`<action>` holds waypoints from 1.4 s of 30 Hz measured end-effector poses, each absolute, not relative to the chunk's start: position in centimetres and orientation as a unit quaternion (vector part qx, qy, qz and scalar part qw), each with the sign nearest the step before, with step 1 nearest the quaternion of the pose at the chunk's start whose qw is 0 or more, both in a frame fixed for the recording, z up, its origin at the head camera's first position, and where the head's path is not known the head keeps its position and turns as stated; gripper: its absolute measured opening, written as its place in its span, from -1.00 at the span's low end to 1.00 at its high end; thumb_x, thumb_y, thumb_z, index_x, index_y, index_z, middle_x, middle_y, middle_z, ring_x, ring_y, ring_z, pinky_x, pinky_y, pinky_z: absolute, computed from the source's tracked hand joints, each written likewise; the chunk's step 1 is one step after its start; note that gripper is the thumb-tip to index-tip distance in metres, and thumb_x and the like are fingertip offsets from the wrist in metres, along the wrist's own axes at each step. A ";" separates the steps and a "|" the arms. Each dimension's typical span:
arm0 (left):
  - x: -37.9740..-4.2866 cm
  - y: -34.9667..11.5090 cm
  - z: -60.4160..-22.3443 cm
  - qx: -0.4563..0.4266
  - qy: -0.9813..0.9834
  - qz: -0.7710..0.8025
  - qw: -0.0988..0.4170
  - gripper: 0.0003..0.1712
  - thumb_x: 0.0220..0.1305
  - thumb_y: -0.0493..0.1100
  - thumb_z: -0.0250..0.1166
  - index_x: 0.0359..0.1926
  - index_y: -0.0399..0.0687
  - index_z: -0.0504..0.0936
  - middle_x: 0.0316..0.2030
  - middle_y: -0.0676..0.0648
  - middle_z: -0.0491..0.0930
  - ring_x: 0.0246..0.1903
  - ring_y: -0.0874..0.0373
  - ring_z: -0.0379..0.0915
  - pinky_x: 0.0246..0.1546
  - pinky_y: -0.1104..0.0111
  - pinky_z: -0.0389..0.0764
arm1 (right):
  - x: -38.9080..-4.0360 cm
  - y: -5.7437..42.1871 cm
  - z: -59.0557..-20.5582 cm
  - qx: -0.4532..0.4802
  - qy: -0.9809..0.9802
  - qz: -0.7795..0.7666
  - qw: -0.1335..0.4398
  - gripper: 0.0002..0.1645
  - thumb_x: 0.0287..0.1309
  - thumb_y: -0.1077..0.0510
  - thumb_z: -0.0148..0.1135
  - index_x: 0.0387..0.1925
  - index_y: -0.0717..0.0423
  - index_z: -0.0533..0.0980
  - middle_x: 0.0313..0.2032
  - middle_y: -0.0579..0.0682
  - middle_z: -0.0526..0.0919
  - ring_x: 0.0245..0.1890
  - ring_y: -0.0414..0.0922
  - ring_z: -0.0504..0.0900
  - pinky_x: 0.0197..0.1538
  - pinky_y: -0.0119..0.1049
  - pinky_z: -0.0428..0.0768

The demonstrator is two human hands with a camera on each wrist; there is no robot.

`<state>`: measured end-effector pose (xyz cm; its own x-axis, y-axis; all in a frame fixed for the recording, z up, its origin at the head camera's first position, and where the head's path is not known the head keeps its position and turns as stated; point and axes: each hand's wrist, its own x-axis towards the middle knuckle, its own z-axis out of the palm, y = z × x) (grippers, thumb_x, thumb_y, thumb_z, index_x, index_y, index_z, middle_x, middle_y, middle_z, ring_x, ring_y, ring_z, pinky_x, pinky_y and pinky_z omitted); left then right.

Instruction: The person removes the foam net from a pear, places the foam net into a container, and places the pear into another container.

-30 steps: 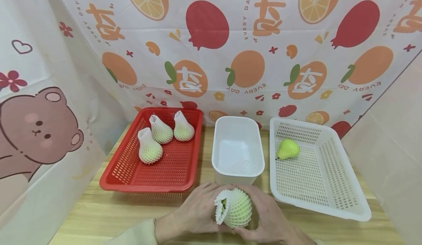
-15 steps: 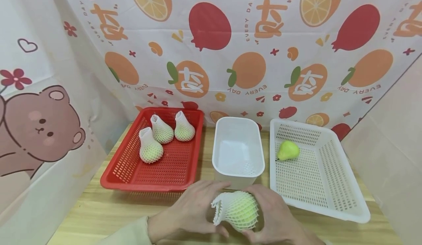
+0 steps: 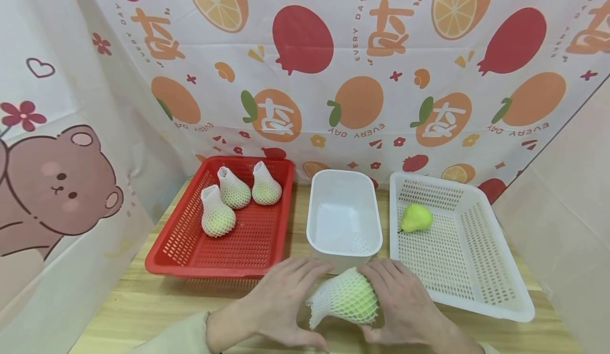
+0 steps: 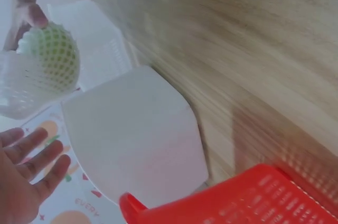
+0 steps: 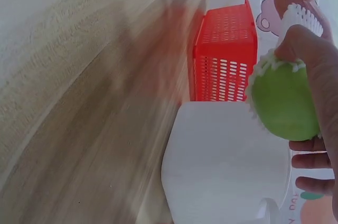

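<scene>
My right hand (image 3: 409,306) grips a green pear (image 5: 285,102) in a white foam net sleeve (image 3: 350,298), just in front of the white tub. The pear lies on its side, its rounded end toward the right hand. In the right wrist view the bare green bottom shows past the sleeve's edge, with the thumb pressing that edge. The sleeve's narrow mouth points toward my left hand (image 3: 281,303). Spread around that end, the left fingers (image 4: 45,152) are straight and stand apart from the sleeve in the left wrist view.
A red basket (image 3: 214,270) at the left holds three sleeved pears (image 3: 218,220). The deep white tub (image 3: 344,184) stands in the middle, with white netting at its bottom. A white basket (image 3: 476,306) at the right holds one bare pear (image 3: 416,217). A printed curtain (image 3: 305,100) hangs behind.
The sleeved pear has turned, its mouth now tilting down to the left. The left hand has come away from the sleeve and spread, while the right hand has shifted over the pear's rounded end.
</scene>
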<state>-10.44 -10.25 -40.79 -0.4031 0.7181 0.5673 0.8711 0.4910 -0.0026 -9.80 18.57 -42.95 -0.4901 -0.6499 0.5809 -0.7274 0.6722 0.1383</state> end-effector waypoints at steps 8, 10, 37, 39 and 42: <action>-9.8 -9.4 -40.3 -0.463 -0.860 -0.111 0.184 0.34 -0.17 0.76 0.34 0.45 -0.03 0.40 0.23 0.09 0.63 0.13 0.24 0.59 0.06 0.33 0.65 | -9.6 17.7 -42.7 0.428 -0.828 0.020 0.361 0.14 -0.61 -0.45 0.43 0.07 0.16 0.58 -0.10 -0.02 0.71 -0.04 -0.03 0.73 0.09 -0.10 0.73; -9.7 -9.3 -40.3 -0.462 -0.864 -0.101 0.175 0.33 -0.14 0.77 0.30 0.45 -0.02 0.40 0.21 0.10 0.63 0.12 0.23 0.58 0.06 0.32 0.64 | -9.6 17.5 -42.7 0.434 -0.822 0.019 0.368 0.12 -0.61 -0.42 0.42 0.07 0.18 0.58 -0.11 0.00 0.71 -0.05 -0.01 0.74 0.11 -0.08 0.72; -9.7 -8.0 -40.7 -0.461 -0.874 -0.055 0.147 0.20 0.03 0.66 0.32 0.44 -0.06 0.41 0.07 0.07 0.69 -0.01 0.20 0.66 -0.08 0.32 0.69 | -10.1 16.8 -42.4 0.520 -0.720 0.021 0.459 -0.25 -0.11 -0.25 0.17 0.01 0.16 0.66 -0.18 0.02 0.76 -0.19 -0.06 0.73 -0.06 -0.14 0.76; -9.7 -7.9 -40.7 -0.458 -0.875 -0.054 0.149 0.19 -0.01 0.63 0.39 0.43 -0.03 0.40 0.06 0.09 0.69 -0.02 0.22 0.65 -0.09 0.33 0.68 | -10.2 16.7 -42.4 0.528 -0.712 0.020 0.463 -0.27 -0.02 -0.27 0.15 0.02 0.17 0.65 -0.17 0.03 0.77 -0.18 -0.07 0.74 -0.08 -0.15 0.76; -9.7 -7.8 -40.8 -0.452 -0.877 -0.063 0.151 0.13 -0.08 0.54 0.49 0.38 0.01 0.43 0.02 0.12 0.69 -0.05 0.25 0.65 -0.11 0.37 0.68 | -10.3 16.7 -42.4 0.541 -0.699 0.021 0.468 -0.30 0.14 -0.27 0.12 0.04 0.18 0.65 -0.12 0.04 0.78 -0.16 -0.09 0.75 -0.10 -0.20 0.77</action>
<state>-9.65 -7.79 -40.84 -0.5454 0.7741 0.3214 0.8121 0.5829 -0.0259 -10.29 16.70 -42.41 0.0229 -0.7356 0.6770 -0.7753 0.4145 0.4766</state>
